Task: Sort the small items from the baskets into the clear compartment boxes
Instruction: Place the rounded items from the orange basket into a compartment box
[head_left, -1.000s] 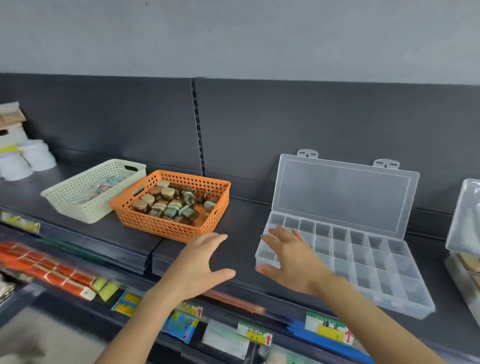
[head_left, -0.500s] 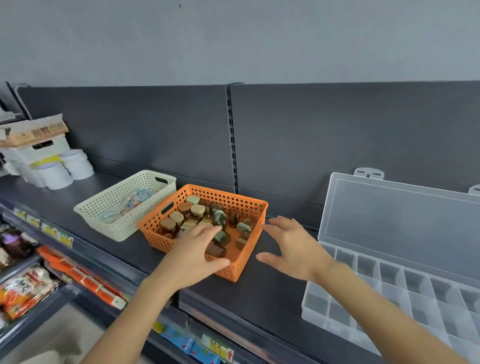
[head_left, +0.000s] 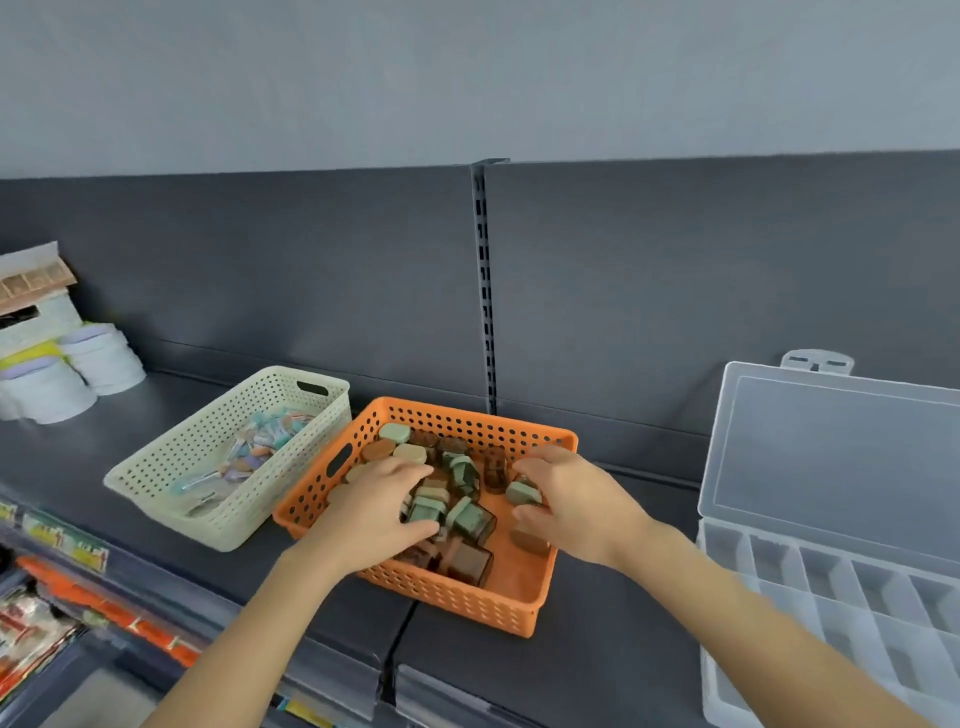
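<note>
Well left of the left hand's fingers, round white tubs (head_left: 78, 374) stand stacked on the dark matte shelf (head_left: 597, 665). Nearer those fingers sits a cream basket (head_left: 156, 483) of perforated plastic. Its long axis runs from near-left to far-right, with a handle slot in the far end.

Just right of it is the orange basket (head_left: 467, 597), the same dotted plastic and rectangular. Its long side runs left to right with the right end turned nearer the person, and a slot handle faces the cream basket.

The left hand (head_left: 379, 509) lies palm down inside it, fingers (head_left: 410, 470) fairly straight and close together on the small jars (head_left: 467, 519), thumb held apart. The jars are squarish with tinted see-through bodies and rounded green, tan or brown lids, tumbled at all angles beneath and between both hands.

The right hand (head_left: 576, 499) curves in from the right wall. A green-lidded jar (head_left: 522, 493) sits between its thumb and fingertips (head_left: 524, 460); I cannot tell whether they pinch it.

Well right of those fingers, the clear compartment box (head_left: 831, 597) lies lengthwise, its gridded tray glossy and its lid upright.
</note>
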